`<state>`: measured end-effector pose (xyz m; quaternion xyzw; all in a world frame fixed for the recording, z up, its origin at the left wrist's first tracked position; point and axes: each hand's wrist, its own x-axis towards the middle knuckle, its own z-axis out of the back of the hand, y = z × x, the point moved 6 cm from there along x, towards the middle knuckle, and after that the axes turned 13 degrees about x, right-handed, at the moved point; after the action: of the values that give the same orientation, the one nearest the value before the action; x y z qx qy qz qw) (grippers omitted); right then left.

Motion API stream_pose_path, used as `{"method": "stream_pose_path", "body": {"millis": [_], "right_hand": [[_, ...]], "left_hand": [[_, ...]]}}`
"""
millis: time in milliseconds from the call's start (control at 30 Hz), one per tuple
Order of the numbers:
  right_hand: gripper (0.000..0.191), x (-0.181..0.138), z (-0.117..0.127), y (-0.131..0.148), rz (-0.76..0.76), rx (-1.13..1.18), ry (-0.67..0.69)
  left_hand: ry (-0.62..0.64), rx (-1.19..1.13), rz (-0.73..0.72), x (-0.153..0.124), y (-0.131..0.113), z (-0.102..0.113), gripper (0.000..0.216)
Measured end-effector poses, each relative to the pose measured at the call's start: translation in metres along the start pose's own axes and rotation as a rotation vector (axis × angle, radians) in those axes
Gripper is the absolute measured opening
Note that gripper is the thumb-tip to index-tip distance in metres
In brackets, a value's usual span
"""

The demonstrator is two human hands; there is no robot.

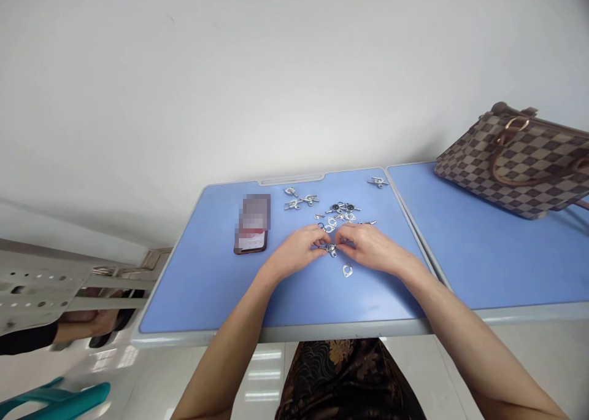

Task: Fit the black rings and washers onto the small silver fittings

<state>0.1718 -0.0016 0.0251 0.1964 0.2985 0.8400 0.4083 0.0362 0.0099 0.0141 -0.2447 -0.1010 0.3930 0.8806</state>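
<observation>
My left hand [304, 246] and my right hand [363, 245] meet over the middle of the blue desk [207, 272]. Between their fingertips is a small silver metal fitting [332, 248] with a round middle and thin arms. Both hands are closed, thumb and fingers pinching it from either side. Just below lies a flat silver ring plate [347, 269] with a wide hole. Behind my fingers are more flat plates [330, 225] and fittings with black round centres [339, 207], partly hidden by my hands.
Several silver fittings [309, 199] lie near the back of the desk, and one more fitting [378, 182] at its far right corner. A phone [253, 223] rests on the left. A checkered handbag [529, 162] stands on the adjoining desk. Another person's foot [94, 325] shows at the left.
</observation>
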Motion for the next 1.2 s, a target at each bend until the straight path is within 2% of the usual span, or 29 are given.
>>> {"method": "stream_pose_path", "body": {"millis": [500,733,1200], "right_hand": [[0.009,-0.0012,-0.0006,0.0009,-0.034,0.001,0.012],[0.012,-0.0001,-0.0025,0.0014,-0.054,0.029,0.016],[0.017,-0.0003,-0.0025,0.0016,0.015,0.049,0.0]], "left_hand": [[0.008,0.054,0.022,0.0016,0.0008,-0.0019,0.012],[0.002,0.074,0.012,0.0006,-0.0012,0.0004,0.02],[-0.007,0.08,0.01,0.0005,-0.0013,-0.0007,0.019]]}}
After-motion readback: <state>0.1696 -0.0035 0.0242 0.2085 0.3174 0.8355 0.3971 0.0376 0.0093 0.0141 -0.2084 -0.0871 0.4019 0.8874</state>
